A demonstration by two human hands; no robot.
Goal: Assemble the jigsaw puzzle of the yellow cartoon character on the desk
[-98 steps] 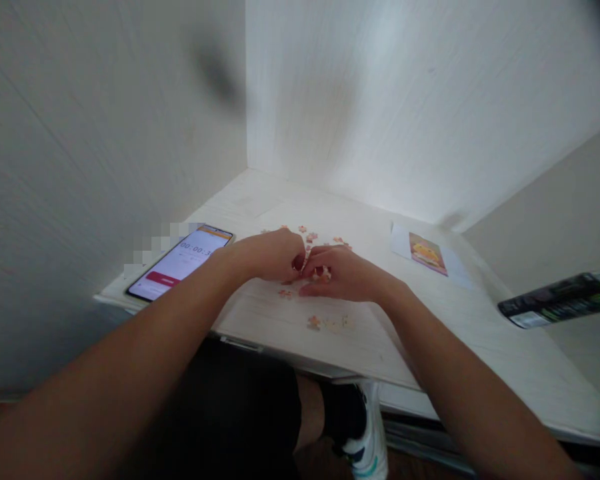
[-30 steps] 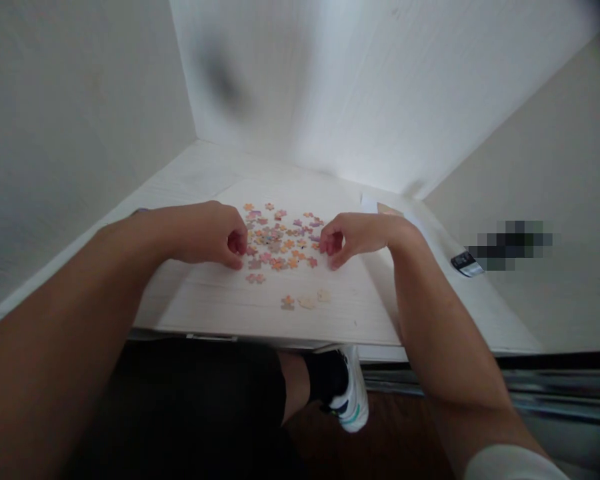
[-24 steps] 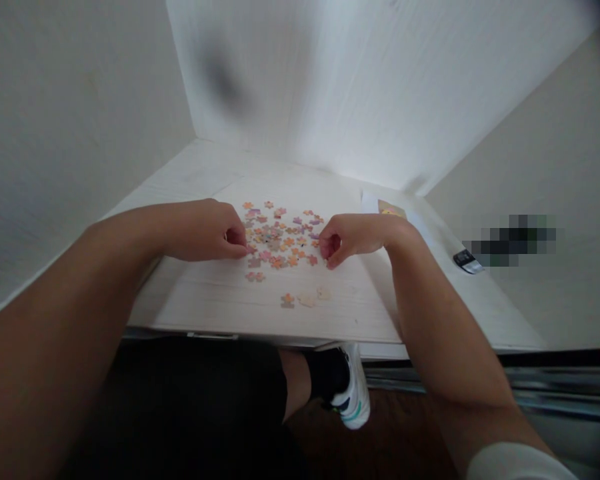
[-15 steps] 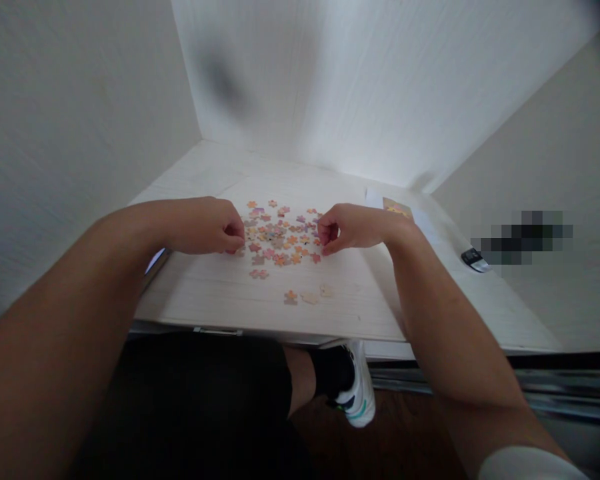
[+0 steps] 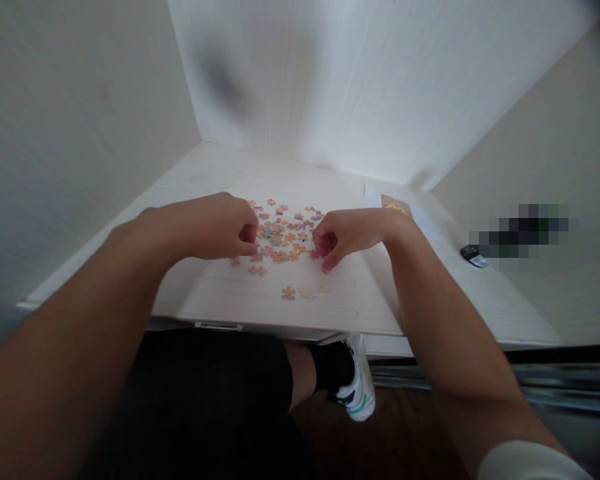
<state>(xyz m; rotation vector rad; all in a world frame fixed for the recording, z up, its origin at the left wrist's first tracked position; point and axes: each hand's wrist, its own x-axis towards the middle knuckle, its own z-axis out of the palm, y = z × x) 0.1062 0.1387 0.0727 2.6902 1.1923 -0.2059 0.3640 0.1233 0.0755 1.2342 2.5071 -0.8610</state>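
Small flower-shaped jigsaw puzzle pieces (image 5: 279, 256), mostly orange, pink and purple, lie in a loose pile on a white wooden surface (image 5: 260, 303). My left hand (image 5: 230, 227) is at the pile's left edge, thumb and fingers drawn together; its fingertips are largely hidden, so what they hold cannot be made out. One puzzle piece (image 5: 235, 261) lies just below that hand. Over the right edge of the pile is my right hand (image 5: 343, 233), fingers curled and thumb apart from them, beside a pink puzzle piece (image 5: 314, 255).
Nearer the front edge lie an orange puzzle piece (image 5: 289, 292) and two pale ones (image 5: 307, 293). A sheet with a yellow picture (image 5: 396, 205) lies at the back right. Farther right is a small black object (image 5: 474, 256). White panels (image 5: 300, 87) enclose the surface.
My left hand has shifted right over the pile, leaving a piece showing below it. My right thumb has moved down, away from the curled fingers.
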